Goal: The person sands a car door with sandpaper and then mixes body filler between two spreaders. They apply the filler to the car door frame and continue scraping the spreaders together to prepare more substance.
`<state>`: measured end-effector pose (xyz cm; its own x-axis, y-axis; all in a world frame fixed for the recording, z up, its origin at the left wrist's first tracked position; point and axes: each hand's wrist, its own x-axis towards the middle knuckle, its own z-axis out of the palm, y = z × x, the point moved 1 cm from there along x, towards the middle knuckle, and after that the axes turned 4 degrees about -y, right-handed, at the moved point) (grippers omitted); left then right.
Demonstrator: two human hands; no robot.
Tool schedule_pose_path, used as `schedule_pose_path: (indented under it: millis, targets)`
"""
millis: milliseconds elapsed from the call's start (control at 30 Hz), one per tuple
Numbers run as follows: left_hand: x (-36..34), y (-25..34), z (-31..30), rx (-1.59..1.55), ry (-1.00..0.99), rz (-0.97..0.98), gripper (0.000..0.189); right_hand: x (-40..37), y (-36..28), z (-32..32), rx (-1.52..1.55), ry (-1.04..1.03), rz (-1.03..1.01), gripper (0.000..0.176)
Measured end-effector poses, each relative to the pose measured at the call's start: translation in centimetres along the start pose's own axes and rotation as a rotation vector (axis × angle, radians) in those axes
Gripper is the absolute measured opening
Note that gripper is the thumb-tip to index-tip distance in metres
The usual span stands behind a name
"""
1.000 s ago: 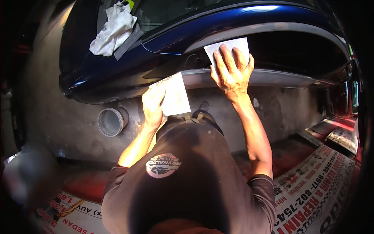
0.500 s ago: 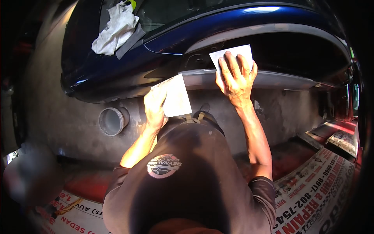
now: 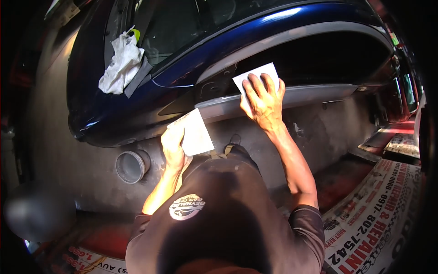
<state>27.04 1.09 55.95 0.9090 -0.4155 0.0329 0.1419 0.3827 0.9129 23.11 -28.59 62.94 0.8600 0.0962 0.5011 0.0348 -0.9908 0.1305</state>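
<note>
My left hand (image 3: pixel 172 145) is closed round the edge of a white rectangular sheet (image 3: pixel 196 134), thumb across its near side. The sheet is tilted in front of my body, near the lower edge of a dark blue car (image 3: pixel 119 104). Farther right, my right hand (image 3: pixel 263 101) grips a smaller white sheet (image 3: pixel 255 74), fingers spread over its face and thumb at the side. This sheet overlaps the car's dark opening, just above a grey sill (image 3: pixel 292 96). Whether either piece is one layer or several, I cannot tell.
A crumpled white cloth (image 3: pixel 122 64) lies on the car at upper left, with a dark grey piece (image 3: pixel 138 78) beside it. A grey bucket (image 3: pixel 132 166) stands on the concrete floor (image 3: pixel 91 173). Printed banners (image 3: pixel 365 219) lie at lower right and lower left.
The head view has shifted, so the car, bucket and cloth appear lower. Both hands keep hold of their white sheets and sit slightly lower and left in view.
</note>
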Motion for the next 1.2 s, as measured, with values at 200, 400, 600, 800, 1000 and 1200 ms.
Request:
schedule_pose_path:
  millis: [200,400,600,800,1000,1200]
  targets:
    - [0.6,-1.1,1.3,0.0,-0.035,-0.017,0.037,2.5,3.4,-4.4,-0.099,0.062,0.057,0.047]
    - [1.7,-0.6,4.1,-0.109,-0.012,-0.03,0.035,5.5,5.7,-4.3,-0.086,0.148,-0.045,0.051]
    - [1.8,-1.2,4.6,-0.154,0.007,-0.047,0.035,6.4,6.4,-4.6,-0.097,0.099,-0.081,0.052]
    - [2.1,-1.4,4.8,-0.16,0.016,-0.066,0.034,6.5,5.6,-6.2,-0.144,-0.039,-0.032,0.048]
    - [2.2,-1.6,3.6,-0.035,0.061,0.008,0.032,3.0,7.9,-7.1,-0.059,-0.087,0.025,0.042]
    - [3.6,-2.7,5.4,-0.063,0.034,-0.029,0.034,4.7,8.4,-8.5,-0.039,0.033,-0.043,0.047]
